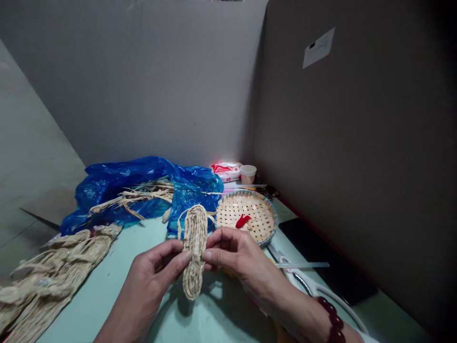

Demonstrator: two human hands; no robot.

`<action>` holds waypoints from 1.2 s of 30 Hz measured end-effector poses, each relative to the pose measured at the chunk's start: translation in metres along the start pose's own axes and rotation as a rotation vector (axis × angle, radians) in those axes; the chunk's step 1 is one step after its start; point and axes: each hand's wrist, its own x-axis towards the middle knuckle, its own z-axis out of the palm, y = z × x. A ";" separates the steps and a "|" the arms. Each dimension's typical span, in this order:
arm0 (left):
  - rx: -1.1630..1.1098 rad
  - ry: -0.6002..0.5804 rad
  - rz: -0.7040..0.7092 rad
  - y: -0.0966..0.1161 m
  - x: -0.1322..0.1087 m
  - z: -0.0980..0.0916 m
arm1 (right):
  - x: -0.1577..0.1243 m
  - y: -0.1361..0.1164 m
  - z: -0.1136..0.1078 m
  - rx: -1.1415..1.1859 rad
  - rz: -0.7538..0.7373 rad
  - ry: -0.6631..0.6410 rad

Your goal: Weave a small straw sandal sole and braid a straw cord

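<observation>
The elongated, round-ended piece of coiled tan plant-fibre braid (pixel 194 228) is held above the pale green tabletop (pixel 134 257), in front of the person, long axis pointing away. A thin fibre loop (pixel 180 224) projects from the left of its far end. The left hand (pixel 152 276) pinches the braided piece's left edge between thumb and fingers; the right hand (pixel 235 250) pinches the opposite edge in the same manner. Just beyond the right hand is a shallow, round, open-weave bamboo basket (pixel 262 214) containing a small bright-red piece (pixel 243 220). Partly behind the right forearm lie white-handled scissors (pixel 314 287), with a flat black slab (pixel 321 257) beside them. Beyond the left hand, a crumpled blue plastic bag (pixel 117 172) carries loose dry fibre strips (pixel 153 193). Further tan braided pieces (pixel 71 262) lie overlapping at the left table edge. At the rear, a red-and-white soft packet (pixel 228 171) is positioned beside a small pale cup (pixel 248 175).
</observation>
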 end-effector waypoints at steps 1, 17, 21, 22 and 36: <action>0.010 -0.001 -0.006 0.000 0.000 0.000 | 0.000 0.000 0.000 -0.002 0.011 -0.003; 0.020 0.046 -0.087 -0.004 -0.011 0.007 | -0.005 -0.002 0.006 0.015 0.096 0.025; -0.033 0.058 -0.110 -0.004 -0.012 0.008 | -0.007 -0.003 0.007 0.035 0.102 0.037; -0.043 0.064 -0.114 -0.004 -0.013 0.008 | -0.007 -0.003 0.007 0.040 0.106 0.037; -0.113 0.086 -0.086 0.004 -0.021 0.014 | -0.010 -0.002 0.009 0.036 0.074 0.026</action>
